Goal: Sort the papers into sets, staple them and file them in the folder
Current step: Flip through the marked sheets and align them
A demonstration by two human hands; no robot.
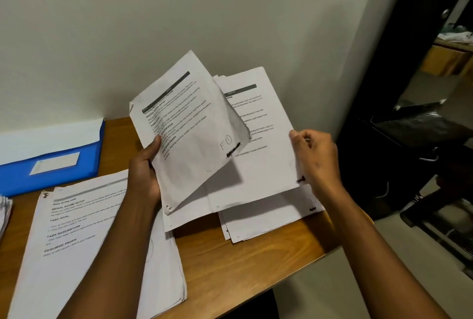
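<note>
The left hand (pixel 144 170) gripped a creased sheet (pixel 189 129) by its near left edge, thumb laid across the printed face and fingers curled behind, holding it tilted up off the surface (pixel 245 262). The right hand (pixel 316 157), at about 3 o'clock from that sheet, pinched the right edge of a second set of papers (pixel 256 165), thumb on top, fingers folded beneath; that set was raised and lay partly behind the creased sheet. Under the raised set, a small stack (pixel 266 221) rested flat on the surface near its right edge. At 8 o'clock from the hands, a thicker pile of printed pages (pixel 76 254) lay flat, the left forearm crossing over its upper right corner. The blue folder (pixel 51 162) lay at 10 o'clock, against the wall, with white paper showing inside it and a label on its front. At 9 o'clock, at the frame's left edge, the corner of another stack (pixel 4 211) showed.
</note>
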